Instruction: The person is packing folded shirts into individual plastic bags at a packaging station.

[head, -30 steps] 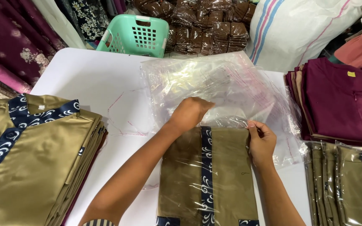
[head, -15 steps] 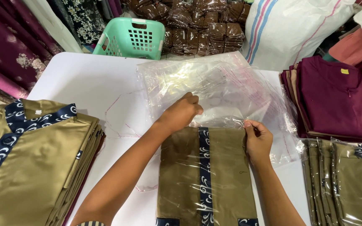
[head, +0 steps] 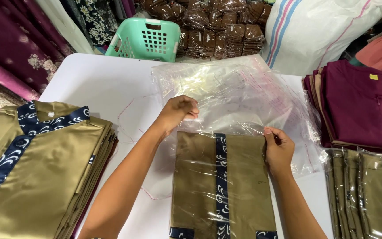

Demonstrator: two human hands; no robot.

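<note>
A folded olive garment (head: 200, 186) with a navy patterned stripe lies on the white table (head: 93, 84), partly inside a clear plastic bag (head: 186, 177). My left hand (head: 178, 113) pinches the bag's open edge just above the garment's top left corner. At the top right corner, my right hand (head: 278, 148) grips the bag's edge against the cloth. Behind both hands lies a loose stack of empty clear bags (head: 235, 93).
A pile of unbagged olive garments (head: 36, 163) sits at the left. Bagged olive garments (head: 368, 190) and folded maroon garments (head: 363, 106) are at the right. Beyond the table stand a green basket (head: 149, 40), brown packets (head: 217, 26), fabric rolls (head: 9, 48) and a white sack (head: 315, 31).
My left hand has lifted the bag's edge a little higher above the garment. My right hand stays at the top right corner.
</note>
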